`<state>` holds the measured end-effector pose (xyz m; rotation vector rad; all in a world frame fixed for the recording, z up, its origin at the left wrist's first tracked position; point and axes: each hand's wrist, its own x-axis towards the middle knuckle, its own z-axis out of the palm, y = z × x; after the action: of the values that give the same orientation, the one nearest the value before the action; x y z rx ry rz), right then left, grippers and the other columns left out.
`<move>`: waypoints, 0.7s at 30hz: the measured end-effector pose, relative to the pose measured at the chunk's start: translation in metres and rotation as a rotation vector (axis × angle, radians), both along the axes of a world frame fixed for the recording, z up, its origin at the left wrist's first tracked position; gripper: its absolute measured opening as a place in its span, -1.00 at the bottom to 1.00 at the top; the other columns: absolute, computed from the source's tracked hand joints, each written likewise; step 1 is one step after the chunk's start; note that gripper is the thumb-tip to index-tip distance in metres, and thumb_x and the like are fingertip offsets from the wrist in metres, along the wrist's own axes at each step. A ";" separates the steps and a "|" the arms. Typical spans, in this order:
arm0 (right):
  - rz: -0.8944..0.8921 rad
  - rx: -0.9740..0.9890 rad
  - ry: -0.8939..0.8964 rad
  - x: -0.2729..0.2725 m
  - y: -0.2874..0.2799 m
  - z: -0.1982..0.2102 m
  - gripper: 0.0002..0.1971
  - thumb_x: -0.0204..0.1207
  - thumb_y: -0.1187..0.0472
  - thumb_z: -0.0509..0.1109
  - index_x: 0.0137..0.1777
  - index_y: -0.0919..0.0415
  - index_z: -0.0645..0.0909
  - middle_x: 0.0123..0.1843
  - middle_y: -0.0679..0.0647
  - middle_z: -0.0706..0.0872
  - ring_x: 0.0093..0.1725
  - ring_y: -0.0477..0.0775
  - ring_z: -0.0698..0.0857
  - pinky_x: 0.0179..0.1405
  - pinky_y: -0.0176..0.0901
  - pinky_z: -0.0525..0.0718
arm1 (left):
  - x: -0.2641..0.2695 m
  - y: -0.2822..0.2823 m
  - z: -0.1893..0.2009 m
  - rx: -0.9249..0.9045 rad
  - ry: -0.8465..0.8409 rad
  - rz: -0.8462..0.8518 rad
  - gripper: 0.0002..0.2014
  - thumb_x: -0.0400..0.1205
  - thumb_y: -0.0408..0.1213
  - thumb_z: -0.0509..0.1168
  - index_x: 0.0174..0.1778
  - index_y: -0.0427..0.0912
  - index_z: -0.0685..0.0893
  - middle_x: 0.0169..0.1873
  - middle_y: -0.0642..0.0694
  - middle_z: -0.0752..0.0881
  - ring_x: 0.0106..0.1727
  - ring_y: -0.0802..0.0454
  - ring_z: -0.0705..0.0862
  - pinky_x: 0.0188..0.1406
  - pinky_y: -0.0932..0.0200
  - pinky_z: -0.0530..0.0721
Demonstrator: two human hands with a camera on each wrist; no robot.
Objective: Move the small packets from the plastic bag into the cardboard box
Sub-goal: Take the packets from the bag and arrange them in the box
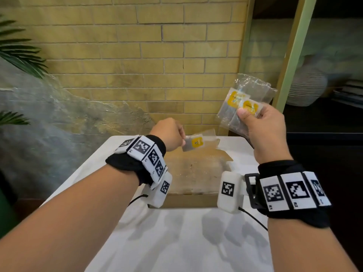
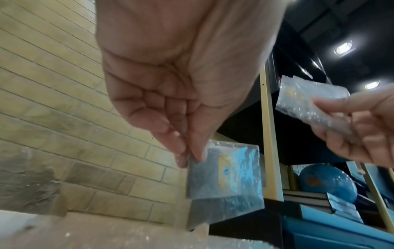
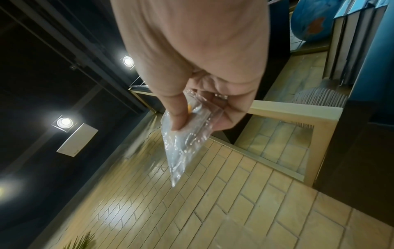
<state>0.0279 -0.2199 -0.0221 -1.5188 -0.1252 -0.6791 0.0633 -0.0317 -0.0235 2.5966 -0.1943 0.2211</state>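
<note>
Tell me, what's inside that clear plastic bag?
Inside the plastic bag, gripped by the right hand, at least two small packets with yellow labels show. The thumb and crinkled plastic hide any more.

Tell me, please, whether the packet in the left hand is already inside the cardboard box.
Not yet. The left hand pinches the packet by a corner, hanging above the cardboard box, clear of its open top.

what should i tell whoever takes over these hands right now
Left hand: pinches one small packet by its corner, above the open cardboard box on the white table.
Right hand: holds the plastic bag up to the right of the box, with yellow-labelled packets in its grip.
Done: one packet out of the bag.
Left: drop it in the box, then move the rest. What the box already holds is unclear.
</note>
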 end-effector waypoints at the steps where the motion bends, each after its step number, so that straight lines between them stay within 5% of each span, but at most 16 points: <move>1: 0.008 0.004 0.001 0.000 0.001 0.000 -0.80 0.52 0.34 0.40 -0.21 -0.02 0.62 -0.11 0.04 0.75 0.05 0.16 0.76 0.11 0.12 0.73 | 0.001 -0.002 -0.001 0.026 0.019 0.003 -0.97 0.54 -0.34 0.41 -0.20 -0.19 0.74 -0.28 -0.04 0.68 -0.12 -0.03 0.65 -0.14 0.12 0.60; 5: 0.052 0.018 -0.004 -0.001 0.003 0.001 -0.79 0.53 0.34 0.38 -0.20 -0.01 0.59 -0.08 0.06 0.73 0.13 0.21 0.73 0.15 0.13 0.71 | 0.000 -0.003 -0.008 0.156 0.115 0.002 -0.88 0.57 -0.34 0.37 -0.05 -0.26 0.77 -0.35 -0.03 0.67 -0.12 -0.04 0.65 -0.04 0.11 0.64; 9: 0.085 -0.013 0.005 -0.002 0.004 -0.001 -0.79 0.54 0.34 0.37 -0.18 -0.03 0.58 -0.07 0.02 0.73 0.12 0.15 0.74 0.13 0.03 0.72 | 0.000 -0.002 -0.012 0.213 0.128 0.000 -0.80 0.61 -0.34 0.29 0.07 -0.26 0.77 0.05 -0.15 0.75 0.15 -0.12 0.68 0.21 -0.01 0.65; 13: 0.109 -0.066 0.027 -0.001 0.006 -0.003 -0.80 0.54 0.33 0.38 -0.17 -0.02 0.59 -0.05 0.04 0.75 0.07 0.10 0.74 0.08 -0.04 0.73 | -0.006 0.000 -0.011 0.051 0.080 -0.009 -0.82 0.60 -0.36 0.29 0.04 -0.21 0.77 0.06 -0.09 0.73 0.15 -0.05 0.66 0.10 0.13 0.61; 18: 0.109 -0.229 0.101 0.003 0.013 -0.009 -0.85 0.51 0.28 0.42 -0.19 -0.02 0.63 -0.04 0.13 0.79 0.04 0.17 0.76 0.14 0.21 0.69 | -0.020 0.002 -0.008 -0.236 -0.003 -0.174 -0.77 0.59 -0.20 0.34 0.15 -0.12 0.68 -0.05 0.02 0.68 -0.02 0.09 0.62 -0.06 0.28 0.48; 21: 0.197 -0.310 0.161 0.002 0.023 -0.011 -0.86 0.51 0.27 0.42 -0.18 -0.02 0.62 -0.12 0.07 0.78 -0.07 0.08 0.75 -0.02 0.08 0.71 | -0.030 0.002 -0.007 -0.495 0.018 -0.287 -0.88 0.60 -0.28 0.34 0.03 -0.05 0.65 -0.14 0.06 0.69 -0.11 0.15 0.65 -0.09 0.26 0.57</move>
<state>0.0301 -0.1972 -0.0335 -1.8236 -0.2634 -0.3900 0.0331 -0.0293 -0.0309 2.0515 -0.4417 0.1216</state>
